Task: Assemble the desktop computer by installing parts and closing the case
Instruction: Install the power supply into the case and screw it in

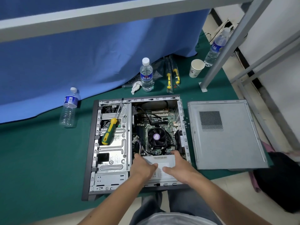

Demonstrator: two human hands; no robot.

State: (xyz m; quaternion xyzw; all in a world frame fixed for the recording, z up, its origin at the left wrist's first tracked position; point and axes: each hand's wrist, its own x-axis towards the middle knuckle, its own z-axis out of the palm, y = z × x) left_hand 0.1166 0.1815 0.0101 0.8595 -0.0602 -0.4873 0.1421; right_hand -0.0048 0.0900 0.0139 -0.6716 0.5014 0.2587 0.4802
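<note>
Here, left to right:
Far-left bottle: an almost empty plastic bottle [69, 108] is stood on the green mat [40, 151], at the hem of the blue cloth [81, 62].
Computer case: the open case [138, 143] is laid flat on the mat with its inside facing up.
Drive bay: a green-and-yellow screwdriver [110, 129] is rested on the metal drive cage [113, 143], its shaft pointed toward the far edge of the case.
Motherboard: the board [159, 120] is seen in the right half of the case, with the black CPU fan [156, 137] near its middle.
Power supply: the grey power supply box [159, 166] is seated in the near right corner of the case, just below the fan.
Left hand: the left hand [142, 168] is curled round the box's left edge, thumb laid across its top.
Right hand: the right hand [178, 166] is wrapped over the box's right edge, thumb likewise on top; the two thumbs are brought close but kept apart.
Behind the case: a water bottle [146, 75], a crumpled tissue [136, 87] and two packaged yellow tools [172, 75] are set by the cloth.
Paper cup: a cup [196, 68] is stood beside a second water bottle [215, 49], near the metal frame leg [215, 62].
Side panel: the grey side panel [227, 135] is laid flat just right of the case, its vent grille facing up.
</note>
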